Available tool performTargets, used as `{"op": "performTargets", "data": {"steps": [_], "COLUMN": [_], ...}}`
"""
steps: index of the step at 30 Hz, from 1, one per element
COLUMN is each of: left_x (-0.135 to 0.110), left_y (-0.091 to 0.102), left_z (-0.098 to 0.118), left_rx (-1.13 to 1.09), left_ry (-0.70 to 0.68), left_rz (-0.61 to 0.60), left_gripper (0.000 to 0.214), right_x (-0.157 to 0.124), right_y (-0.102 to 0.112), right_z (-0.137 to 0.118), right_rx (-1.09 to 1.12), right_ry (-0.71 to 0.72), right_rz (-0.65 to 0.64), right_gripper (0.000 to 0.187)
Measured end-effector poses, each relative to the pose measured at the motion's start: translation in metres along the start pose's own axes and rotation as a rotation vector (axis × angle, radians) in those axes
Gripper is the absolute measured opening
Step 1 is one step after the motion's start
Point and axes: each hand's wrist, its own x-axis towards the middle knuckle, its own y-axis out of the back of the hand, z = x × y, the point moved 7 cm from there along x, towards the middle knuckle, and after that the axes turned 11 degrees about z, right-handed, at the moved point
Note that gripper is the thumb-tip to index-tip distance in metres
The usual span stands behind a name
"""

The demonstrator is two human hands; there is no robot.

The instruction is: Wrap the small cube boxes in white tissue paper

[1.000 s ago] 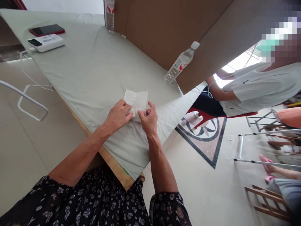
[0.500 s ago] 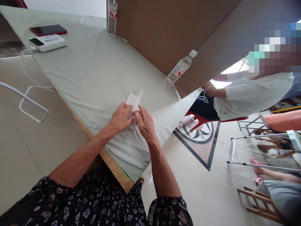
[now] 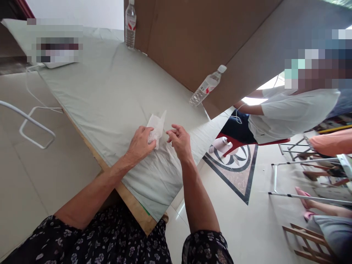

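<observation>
A thin, whitish, crumpled sheet [image 3: 156, 126], paper or plastic I cannot tell, lies on the pale green cloth of the table [image 3: 110, 88]. One corner of it stands up at the far side. My left hand [image 3: 141, 141] grips its left edge between thumb and fingers. To the right of the sheet, a small gap away, my right hand [image 3: 180, 141] hovers with loosely bent fingers that are apart and hold nothing visible.
Clear bottles stand by the brown cardboard panel [image 3: 187, 40]: one [image 3: 130, 27] at the back, another [image 3: 206, 88] to the right. A blurred-out white device [image 3: 60, 65] with a cable lies far left. A person in a white shirt [image 3: 297, 110] sits beyond the panel.
My right hand has come off the white sheet and moved to the right. My left hand stays on the sheet, more of which now shows. The view has tilted slightly.
</observation>
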Motion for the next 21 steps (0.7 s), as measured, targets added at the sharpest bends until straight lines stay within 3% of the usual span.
{"op": "performTargets", "data": {"steps": [3, 6, 10, 15, 21], "left_x": [-0.001, -0.003, -0.008, -0.010, -0.007], "left_y": [0.001, 0.002, 0.004, 0.002, 0.001], "left_z": [0.000, 0.002, 0.011, 0.021, 0.011], "left_rx": [0.005, 0.011, 0.056, 0.175, 0.109], "left_ry": [-0.021, -0.083, -0.194, -0.317, -0.224], "left_rz": [0.006, 0.023, 0.028, -0.015, 0.005], "left_gripper": [0.041, 0.043, 0.051, 0.032, 0.027], "right_x": [0.011, 0.024, 0.045, 0.056, 0.036], "right_y": [-0.002, -0.020, -0.043, -0.055, -0.049], "right_z": [0.022, 0.028, 0.023, 0.017, -0.003], "right_rx": [0.055, 0.100, 0.062, 0.020, 0.174], "right_ry": [-0.251, -0.331, -0.257, -0.161, 0.031], "right_rz": [-0.011, -0.061, -0.128, -0.227, -0.221], "right_gripper": [0.056, 0.060, 0.047, 0.028, 0.025]}}
